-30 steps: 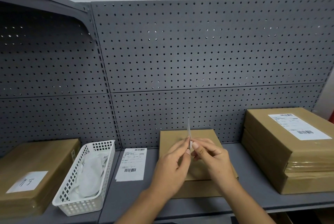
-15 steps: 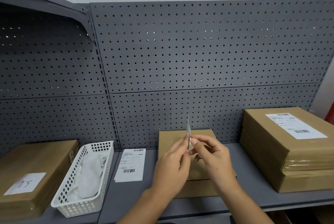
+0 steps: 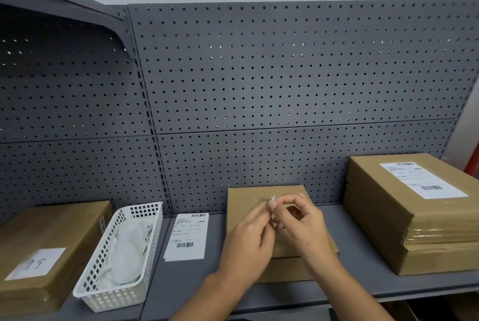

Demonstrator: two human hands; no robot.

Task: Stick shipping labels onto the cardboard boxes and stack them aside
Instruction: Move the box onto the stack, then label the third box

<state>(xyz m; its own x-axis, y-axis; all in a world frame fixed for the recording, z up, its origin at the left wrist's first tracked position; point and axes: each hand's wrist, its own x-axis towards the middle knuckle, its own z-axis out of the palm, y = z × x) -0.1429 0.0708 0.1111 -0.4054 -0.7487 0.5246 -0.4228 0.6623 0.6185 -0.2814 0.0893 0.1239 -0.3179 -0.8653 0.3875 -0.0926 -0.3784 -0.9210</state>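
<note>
Two hands on one shipping label (image 3: 274, 196) here. The left hand (image 3: 248, 240) and the right hand (image 3: 303, 227) both pinch it between thumb and fingertips, above the back half of the middle cardboard box (image 3: 246, 199). The label is turned edge-on to the camera, so it's basically a thin pale sliver poking up from the fingertips against the grey pegboard (image 3: 285, 74). Can't read any print on it.

The middle box is flat, plain brown, and its top is bare wherever the hands don't cover it. It lies on the grey shelf (image 3: 357, 256) with its back edge near the pegboard.

Room-wise: a loose label sheet (image 3: 186, 236) lies flat on the shelf just beside the box's left edge. Next to that sits a white plastic basket (image 3: 114, 300) with crumpled white stuff inside, and at far left more brown boxes (image 3: 64, 230) with a handwritten white note (image 3: 36, 263) on top.

On the right there's a strip of open shelf between the middle box and the stack of brown boxes (image 3: 388, 217). That stack is taller than the middle box, and its top one carries a printed label (image 3: 422, 179) with barcodes. The shelf's front lip runs under the forearms.
</note>
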